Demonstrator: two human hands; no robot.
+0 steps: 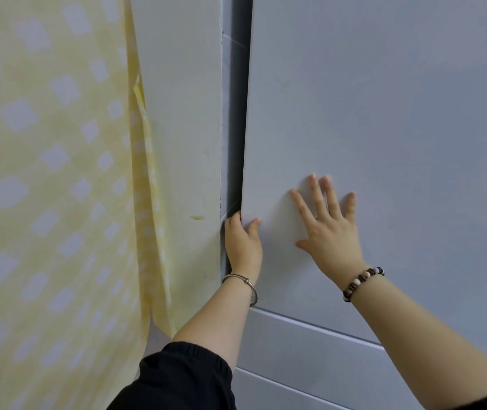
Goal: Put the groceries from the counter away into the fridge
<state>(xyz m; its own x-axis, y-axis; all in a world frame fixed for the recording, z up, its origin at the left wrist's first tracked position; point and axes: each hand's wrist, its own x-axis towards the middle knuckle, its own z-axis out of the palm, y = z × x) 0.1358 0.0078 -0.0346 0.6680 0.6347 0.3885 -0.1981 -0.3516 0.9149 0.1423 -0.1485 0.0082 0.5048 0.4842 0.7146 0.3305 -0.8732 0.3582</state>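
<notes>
A: Left hand (243, 242) was hooked round the edge of the fridge door (384, 143), fingers curled into the dark gap beside the wall.

B: And the right hand (329, 229) lay flat, fingers spread, on the panel. Door looked shut or barely cracked.

A: Opening step, I'd say. Next called for a pull outward. Groceries weren't in view.
</notes>
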